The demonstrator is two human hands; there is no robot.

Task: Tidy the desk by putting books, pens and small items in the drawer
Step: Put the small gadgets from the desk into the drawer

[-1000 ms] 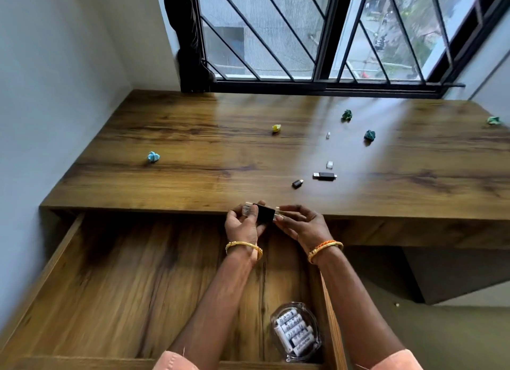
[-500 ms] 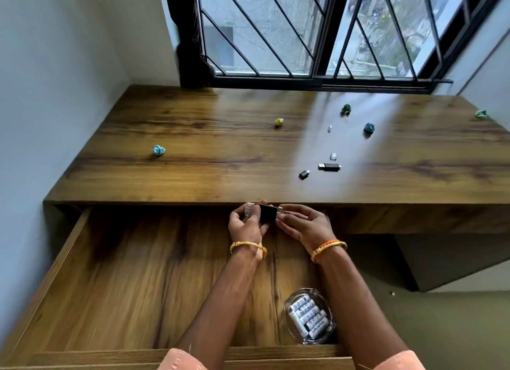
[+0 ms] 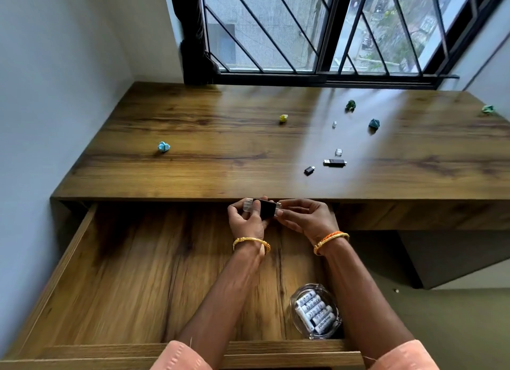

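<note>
Five paper wads dot the wooden bench (image 3: pixel 193 137) under a barred window; left hand (image 3: pixel 247 220) and right hand (image 3: pixel 303 217) pinch a black gadget (image 3: pixel 266 209), its make unclear

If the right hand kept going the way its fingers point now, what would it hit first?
The right hand points leftward; its fingertips already pinch the small black device, with the left hand gripping it just beyond.

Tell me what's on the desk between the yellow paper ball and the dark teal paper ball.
In the head view, one tiny clear cap lies between the yellow paper ball and the dark teal paper ball; otherwise bare desk.
</note>
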